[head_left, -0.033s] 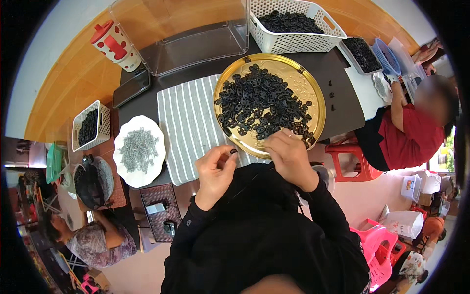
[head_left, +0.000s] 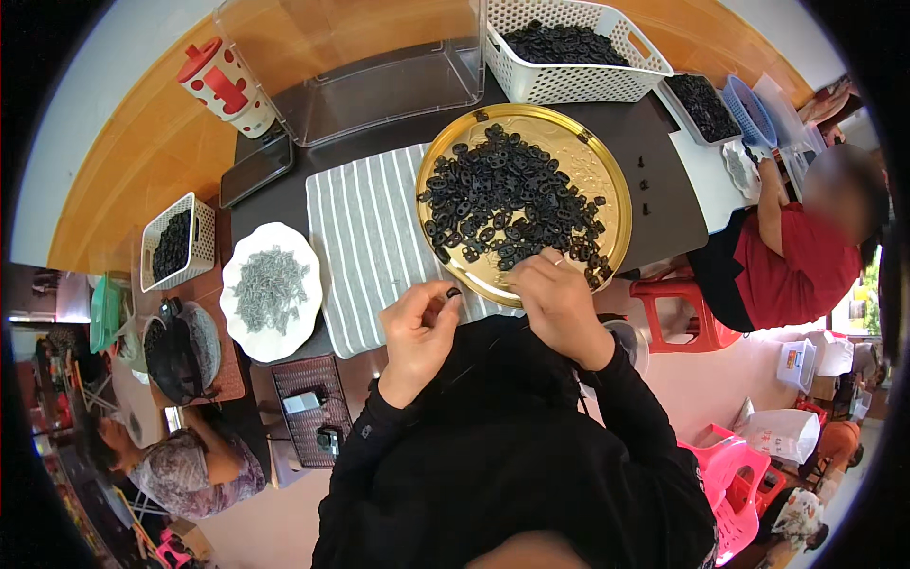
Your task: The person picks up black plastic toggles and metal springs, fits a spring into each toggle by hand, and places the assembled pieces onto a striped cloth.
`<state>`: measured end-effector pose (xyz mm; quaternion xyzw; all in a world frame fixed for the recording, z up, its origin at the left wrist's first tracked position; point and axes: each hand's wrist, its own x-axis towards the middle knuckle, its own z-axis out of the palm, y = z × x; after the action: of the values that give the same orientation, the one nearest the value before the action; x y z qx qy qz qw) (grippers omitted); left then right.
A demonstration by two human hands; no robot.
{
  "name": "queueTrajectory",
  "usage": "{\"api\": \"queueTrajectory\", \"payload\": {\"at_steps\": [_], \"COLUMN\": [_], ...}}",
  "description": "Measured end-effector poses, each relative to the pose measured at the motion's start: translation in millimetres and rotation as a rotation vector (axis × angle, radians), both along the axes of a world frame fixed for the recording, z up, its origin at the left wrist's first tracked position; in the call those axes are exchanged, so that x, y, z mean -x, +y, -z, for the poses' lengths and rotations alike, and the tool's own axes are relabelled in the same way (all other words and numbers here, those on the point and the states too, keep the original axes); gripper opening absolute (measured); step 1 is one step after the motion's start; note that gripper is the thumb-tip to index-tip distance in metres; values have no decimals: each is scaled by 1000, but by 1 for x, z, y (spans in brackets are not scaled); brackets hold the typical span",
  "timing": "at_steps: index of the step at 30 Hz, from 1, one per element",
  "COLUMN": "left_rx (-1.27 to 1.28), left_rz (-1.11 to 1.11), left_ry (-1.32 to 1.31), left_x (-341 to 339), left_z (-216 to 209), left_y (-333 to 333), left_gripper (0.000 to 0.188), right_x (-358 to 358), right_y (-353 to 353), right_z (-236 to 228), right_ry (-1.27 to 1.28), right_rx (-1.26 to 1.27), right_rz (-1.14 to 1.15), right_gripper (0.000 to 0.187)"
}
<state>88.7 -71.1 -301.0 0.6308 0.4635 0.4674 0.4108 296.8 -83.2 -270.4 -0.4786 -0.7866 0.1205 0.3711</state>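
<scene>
At the near edge of the counter [head_left: 664, 228], the left hand [head_left: 417, 327] pinches a small black part [head_left: 454, 293] between thumb and fingertips, just off the gold tray [head_left: 607, 175]. The right hand [head_left: 559, 299] rests curled on the tray's near rim, fingers among the heap of black parts [head_left: 512, 199]; whether it grips one cannot be told. A striped cloth [head_left: 365, 232] lies under the tray's left side. A white dish [head_left: 270, 289] of grey pieces sits further left.
</scene>
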Motion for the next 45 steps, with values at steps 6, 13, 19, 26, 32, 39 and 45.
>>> {"api": "queueTrajectory", "payload": {"at_steps": [6,13,19,26,32,39,45], "left_rx": [-181,-383,-416,-406,-446,-18,139], "left_rz": [6,-112,13,-2,40,240,258], "left_ry": [188,429,629,645,516,-62,-224], "left_x": [7,-6,-32,-38,-37,-19,-7], "left_z": [-9,-19,-36,-23,-18,-32,-30], "left_y": [7,17,40,42,46,22,10], "left_gripper": [17,17,13,10,10,9,23], "right_x": [15,8,0,-7,3,13,35], "right_y": [5,8,2,-7,-8,-9,-6], "right_z": [-10,-1,-4,0,3,4,1], "right_ry": [-453,-419,-50,443,676,895,900], "right_rx": [-83,-25,-36,167,285,515,408], "right_rz": [-74,-22,91,112,75,25,89], "right_gripper": [11,16,21,17,18,11,17]}}
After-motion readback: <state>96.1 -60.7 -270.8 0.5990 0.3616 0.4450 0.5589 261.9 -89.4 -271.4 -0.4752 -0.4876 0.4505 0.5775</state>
